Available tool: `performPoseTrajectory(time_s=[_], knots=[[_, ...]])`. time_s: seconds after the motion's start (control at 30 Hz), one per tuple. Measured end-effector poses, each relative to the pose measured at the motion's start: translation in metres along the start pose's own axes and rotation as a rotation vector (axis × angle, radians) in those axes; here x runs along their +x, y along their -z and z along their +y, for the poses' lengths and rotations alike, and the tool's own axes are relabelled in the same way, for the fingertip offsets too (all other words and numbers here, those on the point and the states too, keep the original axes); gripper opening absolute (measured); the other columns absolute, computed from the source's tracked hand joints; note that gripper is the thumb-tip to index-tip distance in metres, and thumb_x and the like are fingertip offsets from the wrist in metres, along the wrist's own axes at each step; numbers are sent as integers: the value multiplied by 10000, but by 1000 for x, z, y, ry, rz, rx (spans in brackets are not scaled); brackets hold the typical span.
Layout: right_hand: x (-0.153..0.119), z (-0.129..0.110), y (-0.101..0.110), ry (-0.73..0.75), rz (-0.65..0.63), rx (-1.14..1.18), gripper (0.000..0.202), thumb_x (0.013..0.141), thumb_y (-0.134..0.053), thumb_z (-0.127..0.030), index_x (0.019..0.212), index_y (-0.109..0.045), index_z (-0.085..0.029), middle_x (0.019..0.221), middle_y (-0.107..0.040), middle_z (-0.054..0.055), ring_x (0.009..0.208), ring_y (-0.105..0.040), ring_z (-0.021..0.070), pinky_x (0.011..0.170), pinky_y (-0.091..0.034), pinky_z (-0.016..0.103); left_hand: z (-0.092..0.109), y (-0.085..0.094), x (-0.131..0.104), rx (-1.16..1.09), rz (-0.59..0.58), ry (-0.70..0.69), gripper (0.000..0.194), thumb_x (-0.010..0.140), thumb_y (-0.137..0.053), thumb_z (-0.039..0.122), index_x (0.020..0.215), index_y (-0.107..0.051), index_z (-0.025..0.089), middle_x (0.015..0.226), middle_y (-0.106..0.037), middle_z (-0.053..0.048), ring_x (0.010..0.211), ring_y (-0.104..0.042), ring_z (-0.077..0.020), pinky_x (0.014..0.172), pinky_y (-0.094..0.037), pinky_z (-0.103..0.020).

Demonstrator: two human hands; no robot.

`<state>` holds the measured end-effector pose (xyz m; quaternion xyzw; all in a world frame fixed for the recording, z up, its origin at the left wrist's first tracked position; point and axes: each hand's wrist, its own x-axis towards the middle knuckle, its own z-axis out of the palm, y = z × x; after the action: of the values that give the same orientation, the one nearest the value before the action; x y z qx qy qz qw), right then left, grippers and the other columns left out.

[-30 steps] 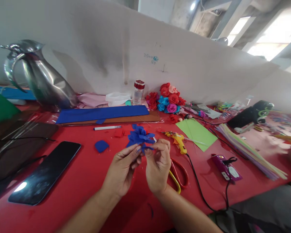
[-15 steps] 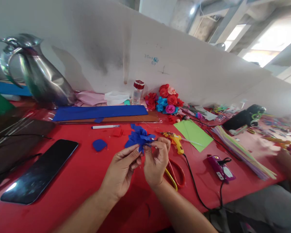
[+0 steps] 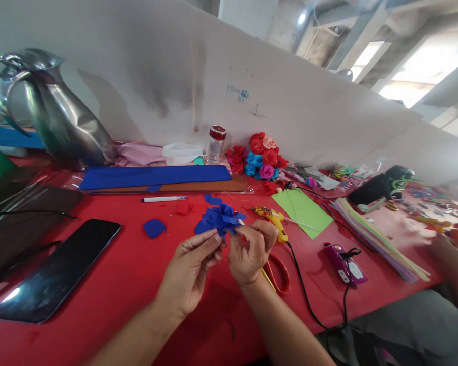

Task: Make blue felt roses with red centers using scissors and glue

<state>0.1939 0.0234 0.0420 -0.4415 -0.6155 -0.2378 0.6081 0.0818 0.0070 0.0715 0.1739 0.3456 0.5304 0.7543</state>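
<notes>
**Blue flower held by its near edge over a red tabletop**

A person's left hand [image 3: 194,262] and right hand [image 3: 251,253] meet at the blue flower [image 3: 222,217], which sits just beyond the fingertips, between the two. Each hand is narrowed to a pinch of thumb and fingers on the near edge, a light hold that probably spares the thin, ruffled petals and leaves the rest of the bloom in plain sight. Whether its underside touches the red tabletop [image 3: 209,325] cannot be told.

Just beyond the right hand lies a yellow glue gun [image 3: 275,221], its nozzle toward the flower, a placement that likely keeps it in easy reach. A red-and-yellow handle [image 3: 285,278], apparently of scissors, shows beside the right wrist, perhaps lying there to leave the middle free for both hands. Beyond the left hand, a loose blue piece [image 3: 154,228] lies apart from the flower, with a white marker [image 3: 164,199] farther off. A black phone [image 3: 59,272] rests well to the left hand's outer side, seemingly out of the way.
</notes>
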Motion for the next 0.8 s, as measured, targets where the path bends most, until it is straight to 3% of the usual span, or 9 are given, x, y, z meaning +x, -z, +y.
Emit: performPoseTrajectory(time_s=[0.37, 0.8], knots=[[-2, 0, -1, 33, 4, -37, 122, 842, -614, -169, 902, -543, -247, 831, -499, 25, 791, -484, 187, 745, -409, 369, 2, -1, -2, 18, 13, -11, 313, 390, -905, 256, 629, -751, 127, 559, -639, -11, 473, -509, -41, 409, -352, -124], [-2, -7, -4, -88, 17, 156, 372, 778, -624, -211, 1110, -459, -234, 927, -479, 40, 874, -493, 209, 750, -467, 396, 3, 3, 2, 47, -16, -78, 268, 408, -907, 265, 544, -711, 142, 522, -605, 10, 474, -502, -48, 426, -353, -141]])
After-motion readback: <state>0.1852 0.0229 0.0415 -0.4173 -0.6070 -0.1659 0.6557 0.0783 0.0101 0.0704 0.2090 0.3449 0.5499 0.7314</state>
